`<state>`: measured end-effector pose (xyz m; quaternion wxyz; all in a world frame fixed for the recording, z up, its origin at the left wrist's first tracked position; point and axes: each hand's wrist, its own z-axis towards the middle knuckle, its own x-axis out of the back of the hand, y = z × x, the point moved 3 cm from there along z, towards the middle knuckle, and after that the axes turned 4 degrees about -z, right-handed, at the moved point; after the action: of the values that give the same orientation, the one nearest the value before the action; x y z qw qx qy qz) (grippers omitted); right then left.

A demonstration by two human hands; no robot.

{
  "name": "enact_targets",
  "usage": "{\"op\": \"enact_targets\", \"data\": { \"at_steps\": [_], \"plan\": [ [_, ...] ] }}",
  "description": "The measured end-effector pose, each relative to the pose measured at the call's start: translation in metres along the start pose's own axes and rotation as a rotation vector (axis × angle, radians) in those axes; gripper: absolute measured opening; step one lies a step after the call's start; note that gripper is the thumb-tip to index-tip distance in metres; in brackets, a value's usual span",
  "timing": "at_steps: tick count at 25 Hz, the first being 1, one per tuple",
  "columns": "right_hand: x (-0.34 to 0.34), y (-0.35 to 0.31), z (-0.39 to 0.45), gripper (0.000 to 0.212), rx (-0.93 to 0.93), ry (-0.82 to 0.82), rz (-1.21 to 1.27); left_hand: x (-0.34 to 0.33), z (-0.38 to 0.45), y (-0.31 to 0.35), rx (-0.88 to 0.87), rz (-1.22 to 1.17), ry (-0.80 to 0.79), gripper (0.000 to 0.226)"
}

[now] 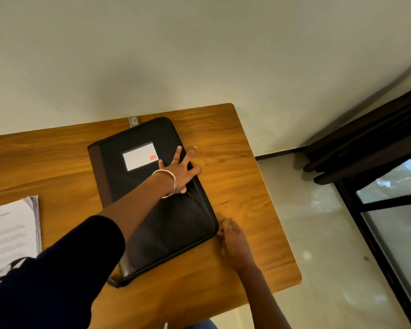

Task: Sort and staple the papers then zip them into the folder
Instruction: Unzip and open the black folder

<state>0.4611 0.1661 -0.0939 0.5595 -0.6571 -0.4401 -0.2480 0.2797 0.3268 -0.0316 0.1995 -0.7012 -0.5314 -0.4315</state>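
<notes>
Wooden desk [242, 191], warm brown grain, rounded corners, set against a pale wall.

Folder [152, 198]: black, zip-around, brown spine strip along its far-left edge, lying flat and closed on the desk at a slant. White lined label [139, 156] with a small red mark on the cover, just left of the left hand's thumb.

Left hand [182, 173]: fingers straight and spread, palm pressed flat on the folder's cover near its right edge; fingertips reach over that edge toward the bare wood. Bangles [170, 184] at the wrist, a thin ring on one finger, dark sleeve further back on the forearm.

Right hand [233, 241]: at the folder's near right corner, fingers curled in against the zipper edge (whether they pinch the zip pull cannot be told; the fingertips hide it).

Papers [11, 233]: printed stack, well to the left of both hands, at the desk's left side, partly cut off by the frame.

Metal bracket [133, 121]: small, at the desk's back edge, beyond the left hand, just behind the folder's far corner.

Floor [323, 233]: pale, glossy, to the right of the right hand; dark-framed glass door [394, 200] beyond it.
</notes>
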Motion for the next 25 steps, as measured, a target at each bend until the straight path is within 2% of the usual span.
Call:
{"op": "enact_targets", "data": {
  "at_steps": [3, 5, 7, 10, 12, 14, 17, 21, 25],
  "plan": [
    [-0.009, -0.004, -0.017, 0.015, -0.049, 0.017, 0.006, -0.01, -0.012, 0.018, 0.067, 0.064, 0.127, 0.071],
    [-0.011, -0.007, -0.02, 0.016, -0.07, 0.068, 0.02, -0.025, -0.026, 0.037, 0.162, -0.026, 0.172, 0.082],
    [-0.014, -0.011, -0.022, 0.016, -0.098, 0.14, 0.03, -0.044, -0.046, 0.044, 0.32, -0.207, 0.098, 0.092],
    [-0.024, -0.015, -0.027, 0.007, -0.155, 0.234, 0.011, -0.086, -0.091, 0.026, 0.57, -0.519, -0.039, 0.122],
    [-0.028, -0.015, -0.029, 0.002, -0.158, 0.264, -0.041, -0.115, -0.124, 0.012, 0.672, -0.571, -0.067, 0.139],
    [-0.028, -0.015, -0.027, 0.002, -0.165, 0.283, -0.056, -0.137, -0.15, 0.001, 0.754, -0.532, -0.057, 0.145],
    [-0.033, -0.021, -0.03, 0.004, -0.222, 0.323, -0.065, -0.152, -0.168, -0.01, 0.669, -0.453, -0.009, 0.134],
    [-0.048, -0.05, -0.05, 0.005, -0.426, 0.365, 0.144, -0.154, -0.179, -0.025, 0.546, -0.424, 0.036, 0.119],
    [-0.072, -0.095, -0.065, 0.01, -0.237, 0.187, 0.151, -0.151, -0.185, -0.033, 0.5, -0.478, 0.034, 0.118]
  ]
}}
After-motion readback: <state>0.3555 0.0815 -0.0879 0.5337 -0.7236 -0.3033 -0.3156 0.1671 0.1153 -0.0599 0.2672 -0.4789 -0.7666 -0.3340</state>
